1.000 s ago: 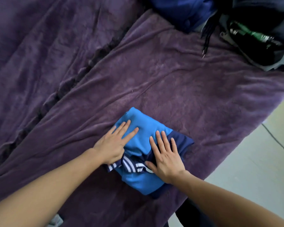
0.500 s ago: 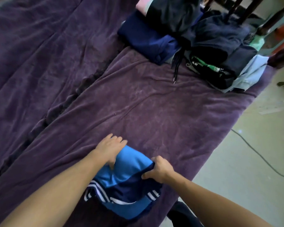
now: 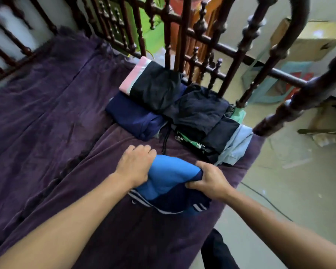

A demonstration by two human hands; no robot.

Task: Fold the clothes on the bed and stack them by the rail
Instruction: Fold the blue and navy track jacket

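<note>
Folded blue top (image 3: 169, 177) lifted off bed (image 3: 47, 123), carried toward stack (image 3: 182, 105) ahead of grip; left hand (image 3: 136, 166) and right hand (image 3: 209, 181) both clutch it. Placement likely next.

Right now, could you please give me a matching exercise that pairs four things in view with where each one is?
Things:
1. blue striped garment
2. navy garment
3. pale blue garment
4. cardboard box

Places:
a. beyond the rail, off the bed
b. gripped by the left hand and the right hand
c. sticking out from under the dark stack at the bed's edge
d. left side of the stacks, on the purple blanket

Pairs: 1-b, 2-d, 3-c, 4-a
</note>
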